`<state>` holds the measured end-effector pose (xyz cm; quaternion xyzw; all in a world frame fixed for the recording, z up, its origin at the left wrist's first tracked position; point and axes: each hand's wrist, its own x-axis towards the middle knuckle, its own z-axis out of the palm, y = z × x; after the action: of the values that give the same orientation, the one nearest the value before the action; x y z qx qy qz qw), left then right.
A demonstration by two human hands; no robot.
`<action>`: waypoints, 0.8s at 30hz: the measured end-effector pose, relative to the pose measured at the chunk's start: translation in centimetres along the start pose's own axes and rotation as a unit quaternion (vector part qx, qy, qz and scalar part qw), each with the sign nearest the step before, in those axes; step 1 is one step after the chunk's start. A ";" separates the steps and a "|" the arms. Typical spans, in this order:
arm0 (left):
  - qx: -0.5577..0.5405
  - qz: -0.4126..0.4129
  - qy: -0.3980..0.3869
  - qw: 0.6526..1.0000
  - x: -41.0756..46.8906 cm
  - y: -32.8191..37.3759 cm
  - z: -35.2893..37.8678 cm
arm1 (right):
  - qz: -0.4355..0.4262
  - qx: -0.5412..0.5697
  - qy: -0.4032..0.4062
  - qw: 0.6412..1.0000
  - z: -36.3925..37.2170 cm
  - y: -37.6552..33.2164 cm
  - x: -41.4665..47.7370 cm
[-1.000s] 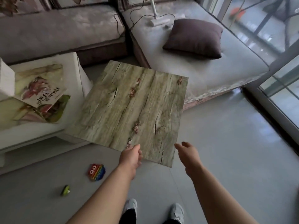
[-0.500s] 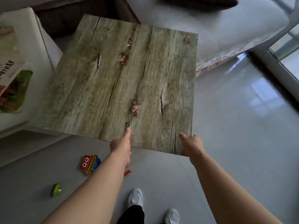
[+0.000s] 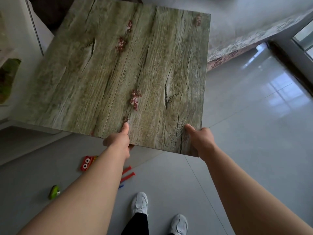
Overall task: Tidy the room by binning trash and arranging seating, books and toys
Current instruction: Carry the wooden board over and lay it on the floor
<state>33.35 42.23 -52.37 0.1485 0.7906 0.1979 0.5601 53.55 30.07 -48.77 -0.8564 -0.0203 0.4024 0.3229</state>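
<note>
A square board (image 3: 122, 73) printed with a weathered wood pattern is being held up above the grey tiled floor (image 3: 245, 133), filling the upper middle of the view. The left hand (image 3: 118, 141) is pinching its near edge, thumb pressing on top and fingers tucked under. The right hand (image 3: 199, 141) is clamping the near right corner in the same way. Below the board, a red toy with googly eyes (image 3: 87, 162), red sticks (image 3: 127, 173) and a small green toy (image 3: 54, 191) are lying on the floor. White sneakers (image 3: 139, 203) are showing between the arms. A sofa edge (image 3: 245, 43) is sitting beyond the board.
</note>
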 end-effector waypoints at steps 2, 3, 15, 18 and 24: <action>0.000 0.000 -0.003 1.000 -0.2 -0.2 0.0 | 0.000 0.003 -0.004 1.000 -0.1 0.2 0.0; 0.001 0.004 -0.005 1.000 -0.1 -0.4 0.1 | 0.000 0.007 -0.004 1.000 -0.3 0.4 0.1; 0.016 0.006 -0.018 1.000 -2.2 -6.1 0.6 | 0.014 0.001 0.002 1.000 -4.2 4.8 -0.3; 0.005 0.009 -0.018 1.000 -2.9 -8.1 0.9 | 0.016 0.003 0.000 1.000 -5.6 6.3 -0.4; -0.013 0.023 -0.033 0.999 -4.8 -11.2 1.1 | 0.015 0.008 -0.002 1.000 -8.0 9.0 -1.2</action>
<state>35.80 30.38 -54.07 0.1657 0.7653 0.2160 0.5833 56.29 18.33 -49.33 -0.8531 -0.0048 0.4090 0.3239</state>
